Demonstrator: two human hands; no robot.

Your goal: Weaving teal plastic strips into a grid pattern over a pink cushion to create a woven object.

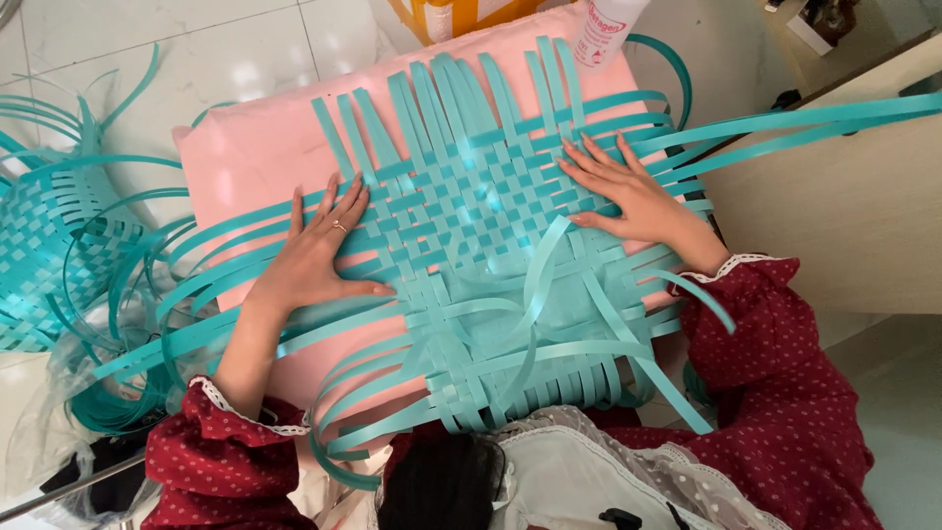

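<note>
Both spread hands, left hand [314,257] and right hand [628,191], press the teal woven mat [481,216]; a white red-labelled bottle [606,29] stands beyond.

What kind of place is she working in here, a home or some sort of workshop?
Probably a home or small craft workspace. A half-woven teal strip mat lies on a pink board over a white tiled floor, with another woven piece and loose strips beside it.

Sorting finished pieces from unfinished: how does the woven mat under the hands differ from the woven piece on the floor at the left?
The woven mat lies flat on a pink board; the floor piece curves up, basket-like. The left hand and right hand press the mat; nothing touches the floor piece. Both are teal strips in a checker weave with loose ends.
</note>
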